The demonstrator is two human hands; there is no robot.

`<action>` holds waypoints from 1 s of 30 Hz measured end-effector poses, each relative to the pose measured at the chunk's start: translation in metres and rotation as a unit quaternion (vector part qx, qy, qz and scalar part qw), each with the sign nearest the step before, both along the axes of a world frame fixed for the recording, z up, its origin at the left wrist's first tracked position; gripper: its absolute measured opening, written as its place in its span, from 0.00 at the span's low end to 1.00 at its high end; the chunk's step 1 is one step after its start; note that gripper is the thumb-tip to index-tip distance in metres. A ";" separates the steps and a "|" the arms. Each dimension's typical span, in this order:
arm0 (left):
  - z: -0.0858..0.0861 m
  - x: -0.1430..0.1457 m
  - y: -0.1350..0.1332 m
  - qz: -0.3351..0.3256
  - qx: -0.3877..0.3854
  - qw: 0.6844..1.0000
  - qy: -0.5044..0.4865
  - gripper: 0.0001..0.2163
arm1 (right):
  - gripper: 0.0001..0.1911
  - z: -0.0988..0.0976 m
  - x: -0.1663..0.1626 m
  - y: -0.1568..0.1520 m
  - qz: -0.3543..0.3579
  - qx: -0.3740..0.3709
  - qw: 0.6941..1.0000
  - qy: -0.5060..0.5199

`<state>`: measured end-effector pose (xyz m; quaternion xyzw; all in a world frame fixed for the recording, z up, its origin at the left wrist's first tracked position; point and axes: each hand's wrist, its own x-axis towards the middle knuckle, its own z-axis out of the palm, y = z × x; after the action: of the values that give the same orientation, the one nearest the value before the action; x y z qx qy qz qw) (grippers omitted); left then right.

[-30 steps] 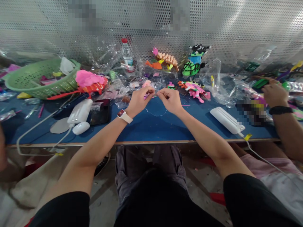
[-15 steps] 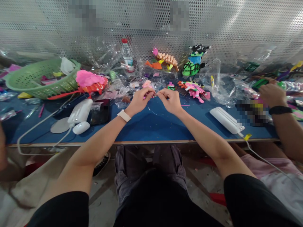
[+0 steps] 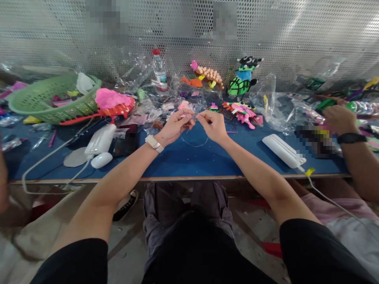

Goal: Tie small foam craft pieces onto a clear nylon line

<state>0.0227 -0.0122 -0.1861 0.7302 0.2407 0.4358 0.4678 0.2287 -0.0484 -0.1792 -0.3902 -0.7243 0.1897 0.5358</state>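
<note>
My right hand (image 3: 213, 125) pinches its thumb and index finger together on a fine, pale thread (image 3: 197, 146). The thread hangs in a shallow loop below both hands, over the blue tabletop. My left hand (image 3: 177, 125), with a white band on its wrist, is just left of the right fingertips. Its fingers are loosely bent and apart, and whether the thread touches them is hidden. Behind the hands lie a small pink piece (image 3: 183, 105) and a small green-and-pink figure (image 3: 213, 107).
Clay animals (image 3: 240, 85) and a water bottle (image 3: 160, 71) line the perforated metal wall. At left are a green basket (image 3: 44, 112), a power bank (image 3: 100, 139) and a mouse (image 3: 101, 159). Another white power bank (image 3: 282, 150) lies at right, near a co-worker's hand (image 3: 340, 118).
My left fingers have loosened from a pinch and spread, shifting slightly away from the right fingertips. The thread now hangs in a wider loop. My right hand stays nearly still.
</note>
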 end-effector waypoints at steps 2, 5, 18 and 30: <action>0.001 0.000 -0.002 0.025 0.053 0.998 0.022 0.15 | 0.22 -0.002 0.000 0.001 -0.010 -0.001 1.000 0.002; 0.003 0.000 -0.007 0.086 0.174 0.978 0.082 0.13 | 0.23 -0.003 -0.002 0.002 -0.005 -0.004 1.000 0.009; 0.013 -0.003 -0.005 0.145 0.230 0.961 0.059 0.26 | 0.22 0.001 -0.006 -0.007 0.011 -0.008 1.000 0.011; 0.004 0.003 -0.004 0.189 0.106 0.976 0.021 0.27 | 0.23 -0.001 -0.004 -0.001 0.022 -0.034 0.998 0.053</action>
<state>0.0255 -0.0164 -0.1820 0.7263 0.3364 0.5236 0.2918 0.2249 -0.0497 -0.1805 -0.3813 -0.6965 0.2463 0.5558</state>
